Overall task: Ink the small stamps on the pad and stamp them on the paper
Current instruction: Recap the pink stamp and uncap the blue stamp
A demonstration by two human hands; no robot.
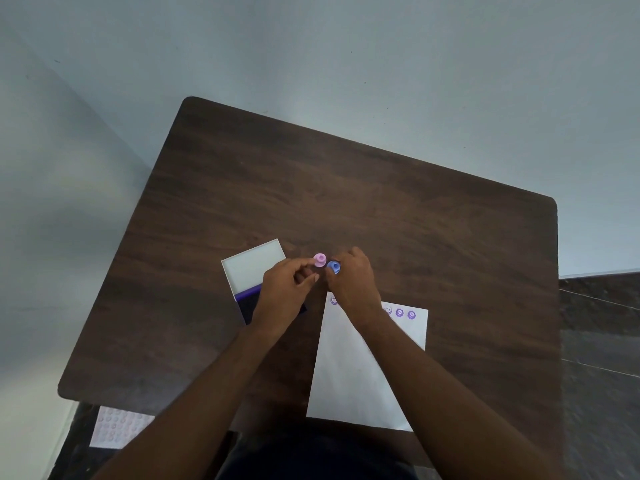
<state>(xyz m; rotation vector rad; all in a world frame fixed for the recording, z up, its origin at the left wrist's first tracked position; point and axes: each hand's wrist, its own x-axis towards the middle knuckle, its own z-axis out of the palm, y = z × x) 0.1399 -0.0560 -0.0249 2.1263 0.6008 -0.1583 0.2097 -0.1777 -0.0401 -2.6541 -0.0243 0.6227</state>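
Two small stamps near the middle of the dark wood counter (346, 174): one pink stamp (320, 259), one blue stamp (334, 267), just beside each other. Pink stamp upright, at the fingertips of the left hand (282, 292); thumb and forefinger curled toward it, contact hard to tell, so grip uncertain. Blue stamp pinched in the curled fingers of the right hand (353, 280), partly hidden by them.

One ink pad (250, 301) to the left, lid open: white inside of the lid (254, 266) facing up, the dark purple inked half lying nearer the person and mostly covered by the left hand and wrist.

One sheet of white paper (363, 382) to the right of the pad, at the near edge of the counter, right forearm crossing above it. Four purple round prints visible along the far edge of the sheet: one at the far-left corner (334, 300), three in a row toward the far-right corner (399, 312); any others under the arm not visible.

One pale sheet with rows of faint circles (114, 427) lying below the counter's near-left corner, detail too blurred to read.
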